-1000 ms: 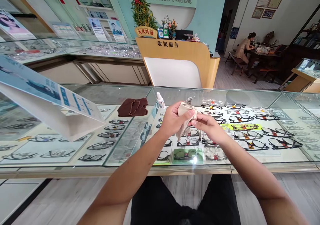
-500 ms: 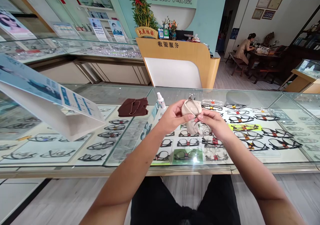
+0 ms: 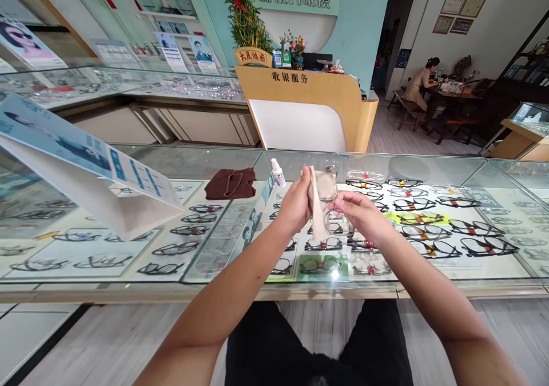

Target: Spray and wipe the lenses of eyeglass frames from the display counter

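Above the glass counter, my left hand (image 3: pixel 298 201) is closed on a cream cloth (image 3: pixel 317 217), which hangs down below the thumb. A pair of glasses (image 3: pixel 331 170) with clear lenses is held up in front of me, the cloth lying behind or against one lens. At the lower part of the frame, my right hand (image 3: pixel 358 210) pinches the glasses between thumb and fingers. Part of the frame is hidden by the cloth and fingers. Just beyond my left hand stands a small white spray bottle (image 3: pixel 278 172) on the glass.
Several spectacle frames (image 3: pixel 422 233) lie inside the glass counter (image 3: pixel 240 290). A dark brown cloth pouch (image 3: pixel 230 184) rests on top, left of my hands. A folded card sign (image 3: pixel 141 203) stands farther left. A wooden cashier desk (image 3: pixel 300 91) is ahead; a person (image 3: pixel 422 86) sits at the back right.
My left hand has turned upright, so the cloth now hangs down in a narrow fold. The glasses have tilted with it. My right hand's fingers have spread slightly.
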{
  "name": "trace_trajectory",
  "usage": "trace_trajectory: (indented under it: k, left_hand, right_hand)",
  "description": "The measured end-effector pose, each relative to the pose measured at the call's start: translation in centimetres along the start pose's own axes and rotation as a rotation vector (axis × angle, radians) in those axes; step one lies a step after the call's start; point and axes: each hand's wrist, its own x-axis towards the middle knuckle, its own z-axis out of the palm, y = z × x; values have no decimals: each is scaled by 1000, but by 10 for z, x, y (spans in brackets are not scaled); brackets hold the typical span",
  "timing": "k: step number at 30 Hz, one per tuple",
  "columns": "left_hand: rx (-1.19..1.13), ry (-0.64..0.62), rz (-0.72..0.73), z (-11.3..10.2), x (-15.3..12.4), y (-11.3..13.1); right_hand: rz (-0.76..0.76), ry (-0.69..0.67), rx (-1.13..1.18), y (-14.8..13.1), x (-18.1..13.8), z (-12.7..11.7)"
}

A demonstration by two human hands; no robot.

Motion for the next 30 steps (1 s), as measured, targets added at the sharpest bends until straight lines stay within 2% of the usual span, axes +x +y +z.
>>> trace_trajectory:
  k: [3, 6, 11, 14, 17, 19, 21, 24, 30]
  left_hand:
    - [-109, -43, -123, -2, 6, 4]
    - [-226, -73, -150, 1, 5, 9]
    - [-354, -120, -179, 11, -3, 14]
    - [-350, -138, -189, 12, -4, 14]
    - [-362, -123, -183, 13, -5, 11]
    - [-377, -92, -181, 14, -6, 9]
    - [-389, -56, -174, 17, -7, 8]
    - [-395, -34, -159, 19, -8, 7]
    - [-388, -11, -136, 14, -6, 7]
  right_hand:
    - [-3, 63, 72, -5, 2, -6]
    - [-42, 110, 95, -10, 1, -9]
    - [-156, 157, -59, -14, -2, -8]
    - [-305, 225, -363, -13, -4, -7]
    - [-511, 314, -845, -9, -6, -6]
    - [-566, 341, -1152, -3, -6, -3]
    - [-542, 349, -1398, 3, -5, 2]
    - [-478, 327, -1643, 12, -2, 11]
    - [-428, 288, -1795, 22, -1, 23]
